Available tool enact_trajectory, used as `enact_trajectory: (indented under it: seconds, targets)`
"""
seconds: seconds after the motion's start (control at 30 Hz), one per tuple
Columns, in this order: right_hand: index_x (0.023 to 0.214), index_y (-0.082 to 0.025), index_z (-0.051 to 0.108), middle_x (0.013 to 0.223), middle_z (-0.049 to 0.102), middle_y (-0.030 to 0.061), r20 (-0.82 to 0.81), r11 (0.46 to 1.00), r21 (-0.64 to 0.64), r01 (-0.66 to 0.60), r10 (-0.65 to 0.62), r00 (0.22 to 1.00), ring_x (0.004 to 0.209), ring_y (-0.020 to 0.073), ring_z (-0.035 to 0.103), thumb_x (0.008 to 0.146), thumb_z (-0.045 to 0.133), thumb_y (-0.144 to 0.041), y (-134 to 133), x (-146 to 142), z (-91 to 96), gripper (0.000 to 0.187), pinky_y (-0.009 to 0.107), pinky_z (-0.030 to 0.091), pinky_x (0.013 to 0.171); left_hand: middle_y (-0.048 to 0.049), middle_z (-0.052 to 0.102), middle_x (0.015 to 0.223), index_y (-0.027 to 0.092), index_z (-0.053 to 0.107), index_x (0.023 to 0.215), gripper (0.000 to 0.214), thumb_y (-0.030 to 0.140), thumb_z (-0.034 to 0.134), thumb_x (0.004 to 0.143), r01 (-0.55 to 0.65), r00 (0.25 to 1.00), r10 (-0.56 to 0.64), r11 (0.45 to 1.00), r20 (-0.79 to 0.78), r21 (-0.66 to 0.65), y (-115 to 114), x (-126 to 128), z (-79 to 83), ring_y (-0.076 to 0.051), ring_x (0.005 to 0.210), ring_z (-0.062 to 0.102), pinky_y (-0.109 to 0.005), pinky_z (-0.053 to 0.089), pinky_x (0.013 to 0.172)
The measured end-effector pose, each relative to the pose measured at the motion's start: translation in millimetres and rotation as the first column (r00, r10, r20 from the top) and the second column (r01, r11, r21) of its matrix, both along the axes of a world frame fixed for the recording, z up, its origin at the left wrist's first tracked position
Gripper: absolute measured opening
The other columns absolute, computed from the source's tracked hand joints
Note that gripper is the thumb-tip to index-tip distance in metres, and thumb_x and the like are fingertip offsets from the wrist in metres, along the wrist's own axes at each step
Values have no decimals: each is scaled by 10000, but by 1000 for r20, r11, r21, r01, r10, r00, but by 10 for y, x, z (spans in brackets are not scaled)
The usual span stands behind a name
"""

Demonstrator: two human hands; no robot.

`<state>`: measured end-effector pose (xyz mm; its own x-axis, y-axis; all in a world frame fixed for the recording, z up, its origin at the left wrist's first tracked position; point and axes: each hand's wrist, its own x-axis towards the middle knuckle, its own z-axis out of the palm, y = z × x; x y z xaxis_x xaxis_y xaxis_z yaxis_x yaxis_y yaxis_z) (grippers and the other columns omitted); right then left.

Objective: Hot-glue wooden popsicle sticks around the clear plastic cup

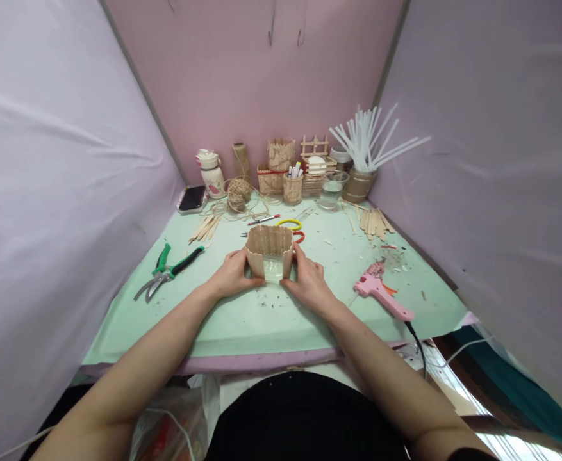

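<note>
A clear cup partly clad in upright wooden craft sticks stands on the mint-green mat in front of me. My left hand presses its left side with fingers curled against the sticks. My right hand holds the right side the same way. A gap in the sticks on the near face shows the clear cup wall. Both hands grip the cup from opposite sides.
Green-handled cutters lie at the left, a pink glue gun with its cord at the right. Loose sticks, twine, a phone, a water glass, white rods and stick-built holders line the back.
</note>
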<state>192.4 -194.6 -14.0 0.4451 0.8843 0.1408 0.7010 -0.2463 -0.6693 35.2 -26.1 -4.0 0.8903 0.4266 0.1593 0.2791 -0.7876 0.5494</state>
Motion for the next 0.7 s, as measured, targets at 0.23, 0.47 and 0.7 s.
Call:
enact_trajectory:
  seconds: [0.23, 0.47, 0.7]
  targets:
    - [1526, -206, 197, 1315, 610, 141, -21, 1000, 1, 10, -10, 1000, 1230, 302, 533, 774, 625, -245, -12, -8, -23, 866, 445, 302, 1015, -132, 527, 1447, 174, 408, 1416, 891, 444, 808, 667, 55, 992, -26, 971, 126, -234, 52, 7, 5, -330, 1339, 496, -457, 409, 1118]
    - [1521, -212, 210, 1408, 554, 149, -26, 999, 31, -6, 7, 1000, 1291, 327, 501, 763, 618, -252, -10, -1, -68, 861, 515, 299, 1053, -124, 553, 1425, 182, 424, 1389, 873, 430, 821, 653, 60, 990, -19, 955, 140, -291, 39, 11, -11, -329, 1327, 516, -458, 420, 1113]
    - [1505, -224, 256, 1480, 484, 147, -5, 996, 91, 24, -24, 1000, 1350, 332, 454, 745, 653, -313, -18, 0, -96, 862, 552, 318, 1083, -128, 619, 1326, 161, 462, 1334, 828, 374, 836, 627, 77, 992, -47, 962, 121, -261, 51, 8, -12, -320, 1207, 594, -459, 475, 1023]
